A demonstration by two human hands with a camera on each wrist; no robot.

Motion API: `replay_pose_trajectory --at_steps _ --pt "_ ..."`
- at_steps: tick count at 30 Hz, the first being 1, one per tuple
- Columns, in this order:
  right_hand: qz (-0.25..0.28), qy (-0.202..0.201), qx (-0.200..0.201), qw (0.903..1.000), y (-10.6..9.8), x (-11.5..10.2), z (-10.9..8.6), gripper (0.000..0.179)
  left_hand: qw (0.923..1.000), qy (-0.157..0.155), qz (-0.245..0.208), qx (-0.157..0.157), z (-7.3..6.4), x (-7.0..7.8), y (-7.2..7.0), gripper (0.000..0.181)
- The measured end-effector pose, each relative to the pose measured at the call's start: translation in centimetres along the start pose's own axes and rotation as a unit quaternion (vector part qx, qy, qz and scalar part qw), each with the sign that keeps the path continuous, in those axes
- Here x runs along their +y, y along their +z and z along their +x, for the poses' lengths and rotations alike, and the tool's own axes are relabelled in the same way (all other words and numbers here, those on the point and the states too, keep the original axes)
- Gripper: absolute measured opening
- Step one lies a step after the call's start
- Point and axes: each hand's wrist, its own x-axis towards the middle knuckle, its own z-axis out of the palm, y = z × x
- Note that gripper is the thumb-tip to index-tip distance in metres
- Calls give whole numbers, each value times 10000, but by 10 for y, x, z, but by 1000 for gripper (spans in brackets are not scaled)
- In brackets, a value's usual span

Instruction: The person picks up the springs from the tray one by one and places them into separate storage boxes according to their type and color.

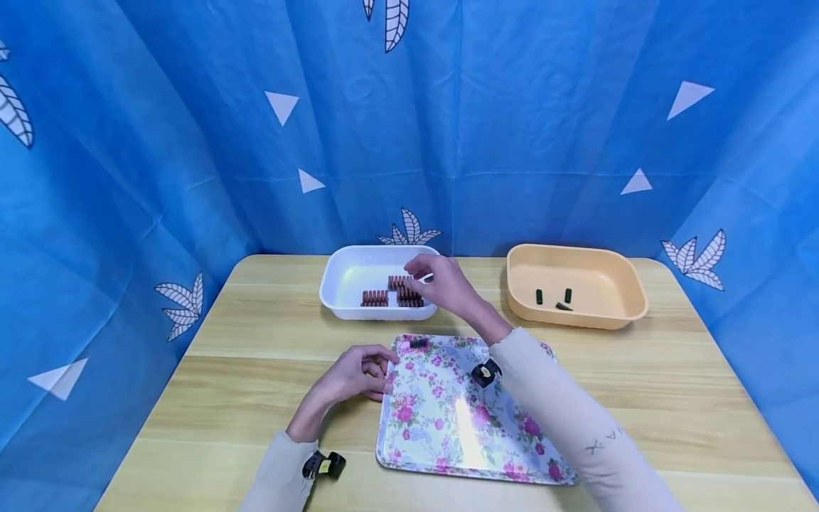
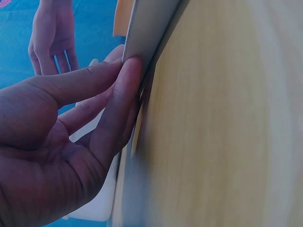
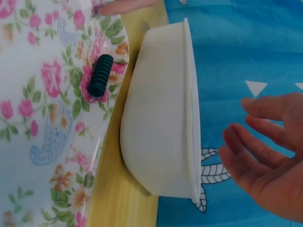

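Observation:
My left hand [image 1: 360, 373] pinches the left rim of a flowered tray [image 1: 441, 419] between thumb and fingers; the left wrist view shows the fingertips on the tray's edge [image 2: 154, 28]. Above the right part of a white basin [image 1: 345, 313] hovers my right hand [image 1: 444, 284]. In the right wrist view its fingers [image 3: 251, 142] are loosely bent, apart, with nothing seen between them. Several reddish-brown coil springs [image 1: 375, 297] lie in rows inside the basin. One dark green spring [image 3: 101, 75] rests on the tray near its far left corner.
A yellow-orange basin [image 1: 576, 321] stands at the back right with 3 dark green springs [image 1: 568, 295] in it. Everything rests on a wooden table [image 1: 256, 398]. A blue patterned curtain [image 1: 448, 142] hangs behind the table and along both sides.

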Motion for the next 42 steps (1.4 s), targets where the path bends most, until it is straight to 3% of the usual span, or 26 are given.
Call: replay_pose_trajectory --at_steps 11,27,33,42 --pt "316 -51 44 9995 -4 -9 -21 23 10000 -68 20 2 0 -1 0 42" --pt "255 -7 -122 9996 2 -11 -58 26 9998 -174 -122 -29 0 -2 1 41" --pt "104 -225 -168 9996 4 -13 -67 24 9999 -142 -74 5 0 -1 1 41" --pt "66 -164 -348 9992 4 -7 -74 24 9999 -121 40 74 1 -2 1 41"
